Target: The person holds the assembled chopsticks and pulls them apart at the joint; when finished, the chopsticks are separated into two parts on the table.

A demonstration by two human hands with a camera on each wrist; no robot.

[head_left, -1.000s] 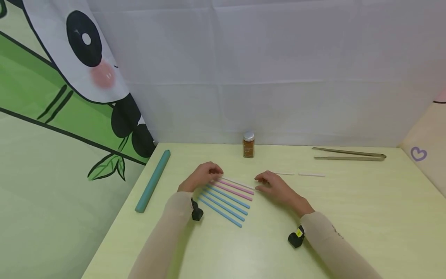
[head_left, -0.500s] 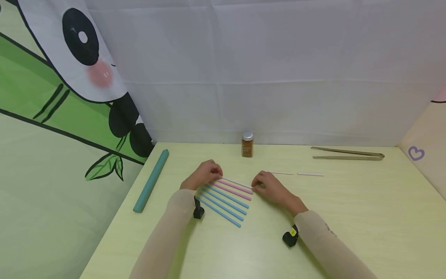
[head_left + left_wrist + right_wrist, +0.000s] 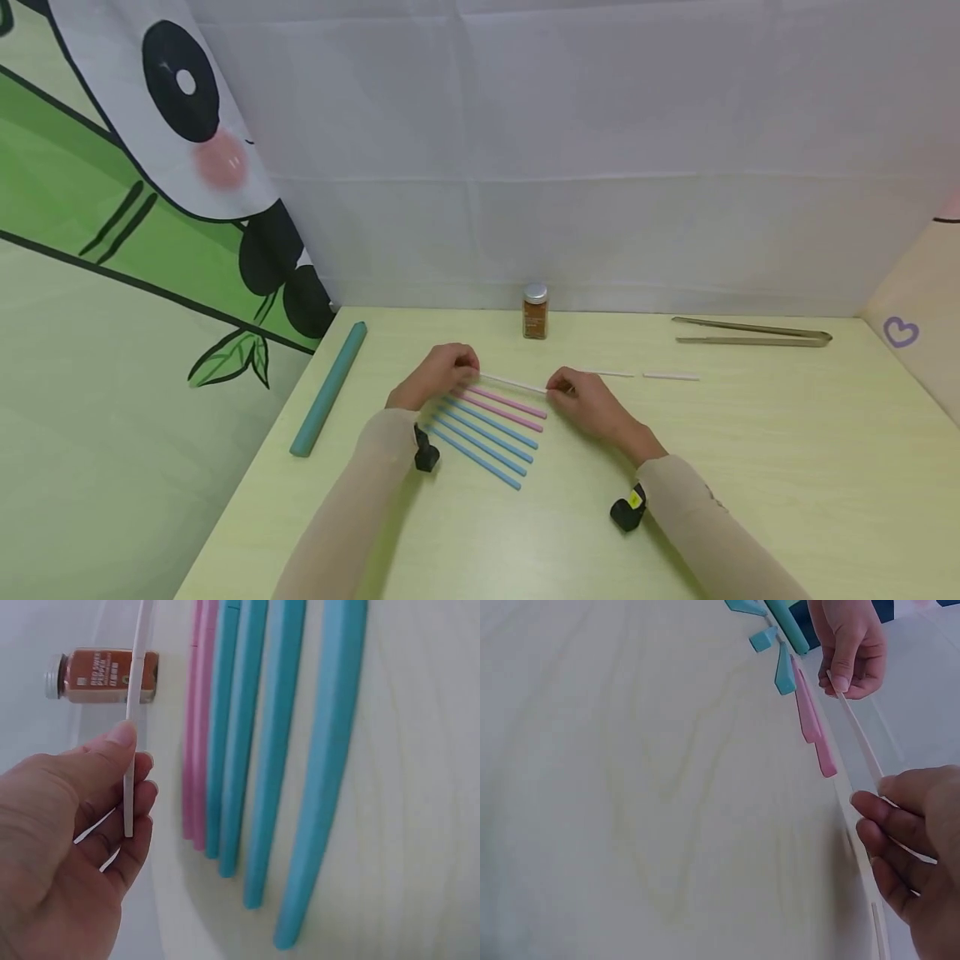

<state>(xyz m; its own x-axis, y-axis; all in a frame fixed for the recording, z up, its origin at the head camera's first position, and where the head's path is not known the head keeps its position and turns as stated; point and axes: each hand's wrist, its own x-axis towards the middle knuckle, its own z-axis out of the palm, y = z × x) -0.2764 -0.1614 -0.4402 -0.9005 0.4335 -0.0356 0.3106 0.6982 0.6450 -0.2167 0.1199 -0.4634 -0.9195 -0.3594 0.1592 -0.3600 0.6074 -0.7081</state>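
Observation:
A thin white stick [image 3: 513, 383] is held by its two ends, just above the table. My left hand [image 3: 437, 375] pinches its left end; in the left wrist view, the thumb of the left hand [image 3: 67, 825] presses it against the fingers. At the other end, my right hand [image 3: 596, 408] pinches it between thumb and fingertips, as the right wrist view shows. Below it, two pink sticks [image 3: 507, 402] and several blue sticks [image 3: 482, 447] lie side by side on the table, slanting down to the right. My left hand and wrist hide their left ends in the head view.
Two more white sticks [image 3: 670, 376] lie end to end beyond my right hand. A small jar of red sweet pepper [image 3: 535, 317] stands at the back. Metal tongs [image 3: 750, 341] lie at the back right. A teal rod [image 3: 328, 390] lies along the left table edge.
My right hand has closed its fingers on the right end of the white stick. The stick has risen from beside the pink ones and moved slightly away from them.

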